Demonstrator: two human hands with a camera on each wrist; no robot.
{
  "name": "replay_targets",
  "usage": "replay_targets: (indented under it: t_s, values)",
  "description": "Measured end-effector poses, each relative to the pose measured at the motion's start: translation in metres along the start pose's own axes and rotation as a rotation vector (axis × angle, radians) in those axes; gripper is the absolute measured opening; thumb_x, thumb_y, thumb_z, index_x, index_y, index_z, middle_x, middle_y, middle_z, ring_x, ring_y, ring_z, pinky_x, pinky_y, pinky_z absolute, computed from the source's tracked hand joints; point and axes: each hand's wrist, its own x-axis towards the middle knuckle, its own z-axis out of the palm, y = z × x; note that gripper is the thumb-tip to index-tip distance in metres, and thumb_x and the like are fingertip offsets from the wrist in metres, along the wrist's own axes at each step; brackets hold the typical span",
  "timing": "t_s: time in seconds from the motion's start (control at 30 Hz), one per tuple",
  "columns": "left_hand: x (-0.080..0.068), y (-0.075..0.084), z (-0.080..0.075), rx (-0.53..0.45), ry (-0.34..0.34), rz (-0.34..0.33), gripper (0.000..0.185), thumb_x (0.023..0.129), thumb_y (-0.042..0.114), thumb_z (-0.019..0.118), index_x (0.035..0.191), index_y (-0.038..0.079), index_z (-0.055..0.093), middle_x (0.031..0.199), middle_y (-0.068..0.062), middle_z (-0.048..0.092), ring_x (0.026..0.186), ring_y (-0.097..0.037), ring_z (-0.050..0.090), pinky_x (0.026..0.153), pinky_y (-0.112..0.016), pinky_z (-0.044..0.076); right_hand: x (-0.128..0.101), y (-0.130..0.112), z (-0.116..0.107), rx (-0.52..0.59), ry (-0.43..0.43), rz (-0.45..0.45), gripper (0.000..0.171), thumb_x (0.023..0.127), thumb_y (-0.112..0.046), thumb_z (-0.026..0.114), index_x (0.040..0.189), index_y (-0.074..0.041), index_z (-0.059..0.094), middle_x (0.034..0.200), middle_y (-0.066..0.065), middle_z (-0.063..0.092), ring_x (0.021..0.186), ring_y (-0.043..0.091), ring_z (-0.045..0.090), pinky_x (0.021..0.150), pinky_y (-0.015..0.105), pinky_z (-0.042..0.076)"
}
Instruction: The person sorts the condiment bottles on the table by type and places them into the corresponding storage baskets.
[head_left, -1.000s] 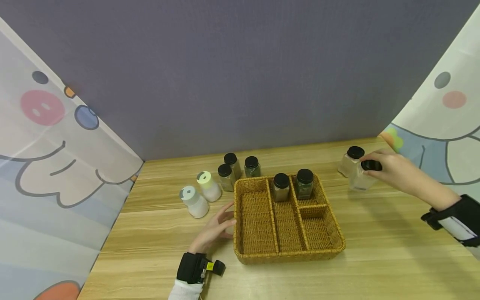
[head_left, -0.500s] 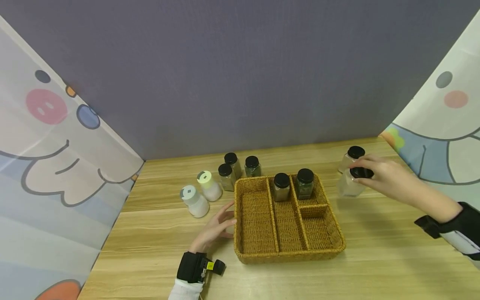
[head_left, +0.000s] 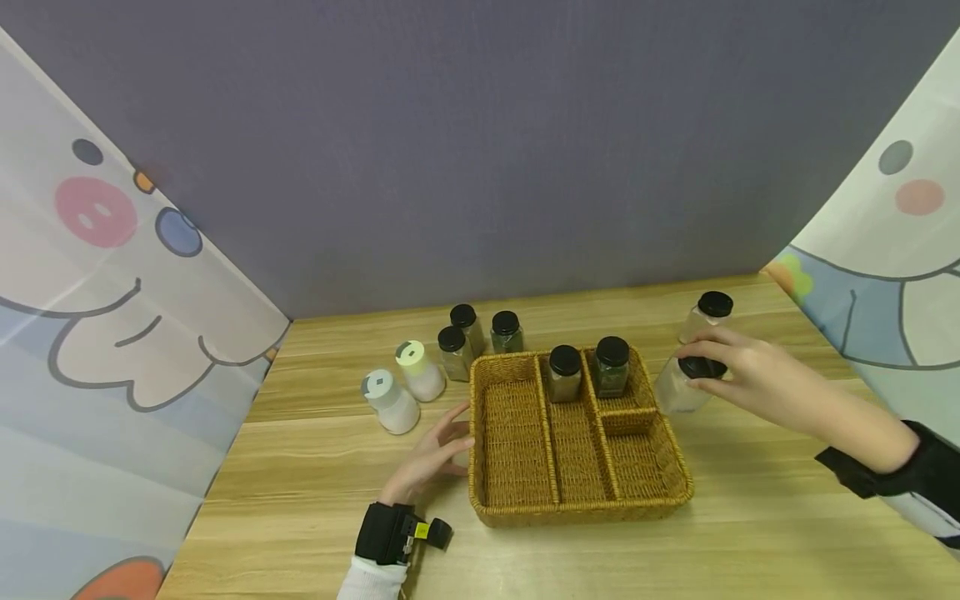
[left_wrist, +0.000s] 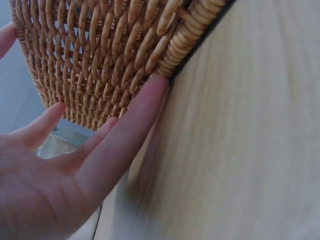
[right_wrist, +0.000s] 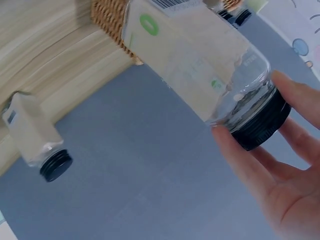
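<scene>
Jar [right_wrist: 192, 65] held near basket [head_left: 581, 517]
Its black lid [right_wrist: 262, 122] is pinched by the right hand [head_left: 750, 375]; the basket's side is touched by the left hand [head_left: 422, 460], fingers spread.

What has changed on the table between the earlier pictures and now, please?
The right hand moved the black-lidded jar that it already held leftward, to the right side of the basket. The left hand, against the basket's left side, and the other jars stayed in place.

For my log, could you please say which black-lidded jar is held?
The pale jar by the basket's right edge: the right hand grips its lid; no hand holds the others.
</scene>
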Motion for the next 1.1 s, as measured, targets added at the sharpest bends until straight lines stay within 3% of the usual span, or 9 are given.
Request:
replay_targets:
  t_s: [0.13,0.3,0.43,0.53,0.63,0.83,1.1]
  values:
    - [0.0,0.001,0.0,0.0,0.0,0.0,0.067,0.088,0.02,0.055,0.142,0.015,0.016,0.136,-0.028,0.026,0.116,-0.04,0.038,0.073,-0.044,0.052,0.002,-0.009,-0.001,0.004,-0.02,0.02,0.048,0.054,0.002,0.077,0.1,-0.004,0.063,0.1,0.014,0.057,0.075,0.026,0.061,0.051,0.027,0.05]
    - [0.0,0.002,0.0,-0.005,0.002,-0.007,0.066,0.089,0.016,0.054,0.142,0.014,0.014,0.137,-0.028,0.024,0.117,-0.04,0.037,0.073,-0.044,0.052,0.003,-0.016,0.0,0.01,-0.022,-0.003,0.043,0.06,-0.004,0.077,0.101,-0.005,0.063,0.101,0.014,0.056,0.073,0.024,0.06,0.051,0.025,0.05]
    - [0.001,0.003,-0.001,-0.003,-0.003,-0.007,0.066,0.089,0.014,0.052,0.142,0.012,0.012,0.137,-0.028,0.023,0.117,-0.041,0.036,0.073,-0.045,0.051,0.004,-0.019,0.001,0.032,-0.001,-0.044,0.032,0.077,-0.027,0.066,0.101,-0.006,0.063,0.1,0.011,0.056,0.072,0.02,0.059,0.052,0.023,0.049]
    - [0.0,0.004,-0.001,-0.004,-0.003,-0.007,0.066,0.089,0.014,0.052,0.142,0.012,0.012,0.137,-0.028,0.023,0.117,-0.042,0.036,0.073,-0.045,0.051,0.004,-0.022,0.002,0.042,0.007,-0.064,0.039,0.084,-0.04,0.051,0.1,-0.007,0.063,0.099,0.011,0.056,0.073,0.021,0.059,0.052,0.022,0.05]
    - [0.0,0.003,0.0,-0.006,0.001,-0.01,0.067,0.089,0.016,0.053,0.142,0.014,0.014,0.138,-0.027,0.023,0.118,-0.04,0.036,0.074,-0.044,0.052,0.004,-0.026,0.004,0.045,0.001,-0.069,0.04,0.085,-0.041,0.049,0.1,-0.007,0.064,0.098,0.01,0.056,0.074,0.022,0.059,0.052,0.022,0.05]
    - [-0.001,0.003,0.001,-0.001,0.005,-0.004,0.066,0.089,0.017,0.052,0.142,0.012,0.012,0.137,-0.028,0.023,0.117,-0.04,0.037,0.073,-0.045,0.052,0.005,-0.032,0.009,0.049,0.033,-0.097,0.054,0.088,-0.048,0.029,0.098,-0.008,0.064,0.096,0.007,0.057,0.073,0.017,0.058,0.054,0.02,0.049]
    - [-0.002,0.002,0.0,0.003,0.002,-0.012,0.068,0.088,0.02,0.055,0.142,0.014,0.015,0.137,-0.027,0.024,0.117,-0.04,0.037,0.074,-0.044,0.051,0.004,-0.035,0.018,0.048,0.058,-0.138,0.051,0.089,-0.046,0.029,0.096,-0.009,0.064,0.094,0.004,0.056,0.074,0.015,0.057,0.058,0.014,0.045]
